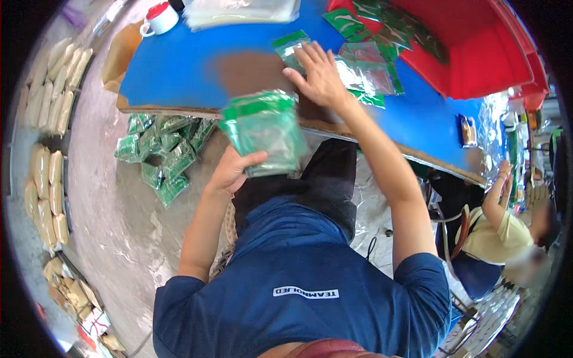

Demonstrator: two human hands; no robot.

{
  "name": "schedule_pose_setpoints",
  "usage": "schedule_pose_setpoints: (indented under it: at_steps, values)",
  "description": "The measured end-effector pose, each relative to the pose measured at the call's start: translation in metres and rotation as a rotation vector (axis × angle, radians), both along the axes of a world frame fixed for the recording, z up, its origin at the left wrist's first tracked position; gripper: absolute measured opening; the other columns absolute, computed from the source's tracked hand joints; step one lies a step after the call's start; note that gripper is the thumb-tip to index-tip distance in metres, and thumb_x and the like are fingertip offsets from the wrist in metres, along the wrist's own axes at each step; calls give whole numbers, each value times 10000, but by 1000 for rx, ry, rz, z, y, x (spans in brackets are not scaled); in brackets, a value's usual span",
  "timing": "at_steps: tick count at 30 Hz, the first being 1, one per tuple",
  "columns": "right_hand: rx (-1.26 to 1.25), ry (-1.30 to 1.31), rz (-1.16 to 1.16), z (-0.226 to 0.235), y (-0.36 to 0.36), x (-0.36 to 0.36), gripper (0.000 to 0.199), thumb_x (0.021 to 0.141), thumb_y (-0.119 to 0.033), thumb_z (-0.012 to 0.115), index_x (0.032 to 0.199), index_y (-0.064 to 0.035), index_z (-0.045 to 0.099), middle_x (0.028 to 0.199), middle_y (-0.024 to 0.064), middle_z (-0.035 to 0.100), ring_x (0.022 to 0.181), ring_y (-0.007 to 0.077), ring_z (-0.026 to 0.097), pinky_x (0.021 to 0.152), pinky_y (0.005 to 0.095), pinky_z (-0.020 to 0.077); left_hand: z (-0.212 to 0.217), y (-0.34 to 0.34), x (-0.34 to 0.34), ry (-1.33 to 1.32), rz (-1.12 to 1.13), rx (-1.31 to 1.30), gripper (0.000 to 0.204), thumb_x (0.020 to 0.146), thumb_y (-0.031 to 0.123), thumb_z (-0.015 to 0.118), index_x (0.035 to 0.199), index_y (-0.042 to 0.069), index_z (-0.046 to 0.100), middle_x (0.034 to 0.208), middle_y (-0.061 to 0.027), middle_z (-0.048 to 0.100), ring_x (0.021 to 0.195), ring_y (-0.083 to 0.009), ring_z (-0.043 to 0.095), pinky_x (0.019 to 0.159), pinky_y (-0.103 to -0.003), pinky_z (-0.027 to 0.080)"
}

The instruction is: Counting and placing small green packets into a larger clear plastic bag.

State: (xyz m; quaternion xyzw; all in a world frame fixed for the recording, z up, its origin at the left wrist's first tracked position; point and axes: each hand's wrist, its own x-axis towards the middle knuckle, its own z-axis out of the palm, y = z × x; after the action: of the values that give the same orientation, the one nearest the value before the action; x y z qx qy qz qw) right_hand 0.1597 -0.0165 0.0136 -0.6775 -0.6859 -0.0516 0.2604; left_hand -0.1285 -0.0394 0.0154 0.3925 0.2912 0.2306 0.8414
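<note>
Green packets [267, 136] clamped in left hand [231, 169]; right hand [323, 77] spread at loose packet [289, 43] left of red bin [477, 56]. Firm thumb should prevent slipping.

I note a blue-topped table [173, 71] before me, brown edge; grey floor [98, 197] at my left, streaked, catching light.

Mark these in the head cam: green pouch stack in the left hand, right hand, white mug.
Green pouch stack [267, 136], head view: middle of its clear upper face.
Right hand [323, 78], head view: back of the hand.
White mug [162, 22], head view: its white side.
</note>
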Motion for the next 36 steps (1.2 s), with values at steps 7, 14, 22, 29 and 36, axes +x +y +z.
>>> schedule_pose_setpoints:
  at_steps: [7,14,22,29,36]
  values:
    - [-287,172,489,18,-65,-56,348,877,-183,537,1164,-16,641,1282,174,592,1220,326,540,1022,461,421,-34,1,-3,-175,343,-269,545,876,15,680,1377,39,468,1340,-107,562,1259,-261,532,1103,-429,407]
    - [-108,-176,-346,-5,-78,-22,626,944,-500,531,1333,-10,504,1411,238,480,1305,484,418,1058,635,316,-51,0,-15,-184,203,-341,597,854,7,687,1390,-2,427,1358,-128,540,1262,-280,530,1108,-465,406]
    - [73,523,27,7,-86,-31,236,933,-211,608,1070,-25,656,980,191,673,922,395,642,843,448,517,-49,5,0,-125,85,-184,588,873,41,666,1403,14,414,1348,-134,548,1275,-295,518,1112,-480,395]
    - [39,-99,-499,-31,-89,75,290,873,-196,645,1076,9,614,1115,201,641,1052,387,604,924,476,481,-65,0,-1,-268,192,-359,577,866,27,654,1398,7,434,1376,-143,536,1290,-319,503,1138,-500,361]
    - [366,120,191,44,-98,-22,363,796,-69,625,1158,-75,644,1169,94,661,1130,284,616,996,410,483,-53,-5,8,-432,137,-477,519,972,249,590,1416,32,432,1401,-138,523,1282,-314,510,1110,-505,387]
